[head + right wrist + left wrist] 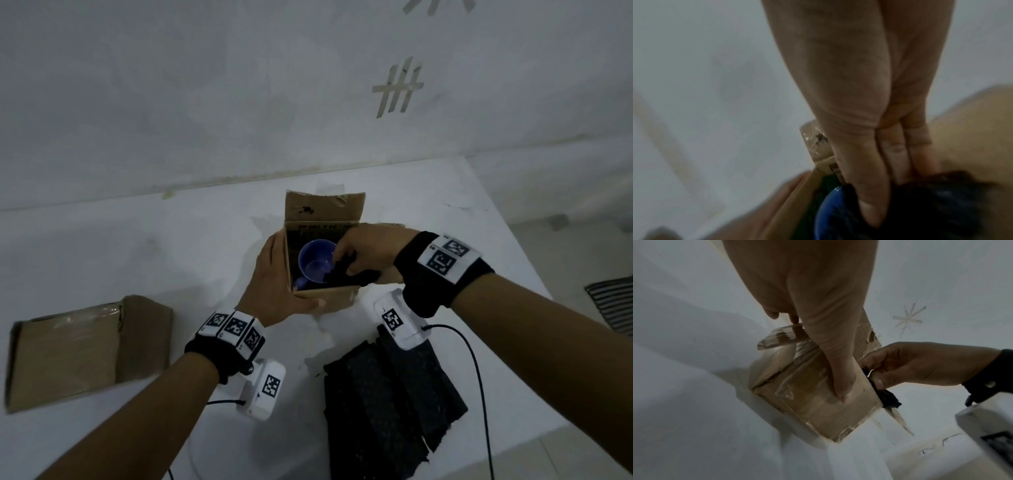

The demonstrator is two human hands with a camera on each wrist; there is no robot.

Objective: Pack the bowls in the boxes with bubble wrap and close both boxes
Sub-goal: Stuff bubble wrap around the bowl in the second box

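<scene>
An open cardboard box (337, 296) stands mid-table with its far flap up. A blue bowl (315, 262) lies inside, tilted toward me, and a smaller blue rim (301, 283) shows below it. My left hand (277, 284) clasps the box's near left corner, thumb (840, 386) pressed on the near wall (818, 404). My right hand (366, 251) reaches into the box from the right and pinches a piece of black wrap (359, 275) beside the bowl. In the right wrist view its fingers (871, 199) press the black wrap (937, 204) against the blue bowl (830, 211).
A second cardboard box (68, 349) lies at the left of the white table (102, 246). More black wrap sheets (394, 404) lie near the front edge on the right. A wall rises just behind the table, and the floor shows past its right edge.
</scene>
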